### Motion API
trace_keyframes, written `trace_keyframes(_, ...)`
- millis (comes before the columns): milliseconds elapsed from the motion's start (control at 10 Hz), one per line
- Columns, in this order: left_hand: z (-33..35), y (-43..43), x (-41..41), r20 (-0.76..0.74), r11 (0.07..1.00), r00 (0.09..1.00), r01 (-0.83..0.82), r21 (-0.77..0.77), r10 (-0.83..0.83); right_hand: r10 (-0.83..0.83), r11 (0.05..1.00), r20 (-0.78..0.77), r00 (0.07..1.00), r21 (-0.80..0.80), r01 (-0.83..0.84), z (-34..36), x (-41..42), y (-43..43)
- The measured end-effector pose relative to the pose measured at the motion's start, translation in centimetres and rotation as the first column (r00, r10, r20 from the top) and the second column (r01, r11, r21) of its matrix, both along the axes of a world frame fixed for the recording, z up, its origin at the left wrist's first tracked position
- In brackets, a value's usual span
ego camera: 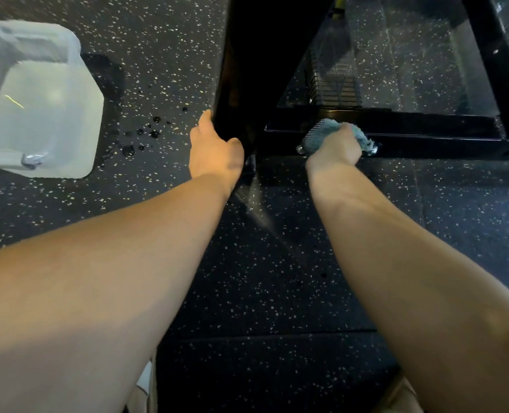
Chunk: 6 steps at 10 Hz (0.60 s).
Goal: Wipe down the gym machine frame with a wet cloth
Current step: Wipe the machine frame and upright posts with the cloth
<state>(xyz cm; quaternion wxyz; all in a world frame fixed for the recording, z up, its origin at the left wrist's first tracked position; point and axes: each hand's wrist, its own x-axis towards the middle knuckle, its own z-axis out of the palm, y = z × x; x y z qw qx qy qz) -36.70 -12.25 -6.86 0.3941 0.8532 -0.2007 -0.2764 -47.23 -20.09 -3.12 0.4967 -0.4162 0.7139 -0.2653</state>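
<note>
**Base-bar wipe on the gym machine frame (506, 93), cloth in the right hand.**

The speckled rubber floor (262, 278) carries the black steel frame at far centre and right. The frame is judged rigid and heavy, so it should take firm pressure. A pale tub (45, 114) stands far left. The left hand (214, 150) is clasped round the upright (241, 70) as a brace. The right hand (335, 150) is fisted on the bunched blue cloth (321, 132), pressing it onto the base bar (411, 126). The cloth is soft and wet, so hold it wadded in the palm. Dark drops (155, 134) lie between tub and upright.
</note>
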Motion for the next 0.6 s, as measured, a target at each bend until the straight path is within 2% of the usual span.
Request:
trace_keyframes(100,0.0,-0.2,0.0,-0.005,1.000,1.000,-0.020,-0.005,0.020,-0.170,0.980,0.177,0.969,-0.077,0.186,-5.0,1.6,1.4)
trace_keyframes(200,0.2,-0.5,-0.2,0.004,0.999,0.999,-0.043,0.019,0.043,0.054,0.948,0.069,0.996,-0.316,-0.030,-4.2,2.8,3.8)
trace_keyframes(300,0.1,-0.4,-0.3,-0.007,1.000,1.000,-0.025,0.012,0.025,0.233,0.830,-0.250,0.940,-0.452,-0.326,-1.7,2.2,-0.2)
trace_keyframes(400,-0.2,-0.2,-0.3,-0.005,1.000,1.000,-0.014,0.000,0.014,0.467,0.652,-0.569,0.677,-0.295,-0.698,-1.8,2.9,-3.2)
trace_keyframes(500,0.0,-0.2,-0.2,0.001,1.000,1.000,0.006,-0.009,-0.006,0.559,0.542,-0.587,0.585,-0.275,-0.794,-3.6,3.2,-2.8)
trace_keyframes(600,0.2,-0.3,-0.3,-0.005,1.000,1.000,0.004,0.001,-0.004,0.560,0.420,-0.644,0.522,-0.323,-0.848,-4.3,2.0,-2.0)
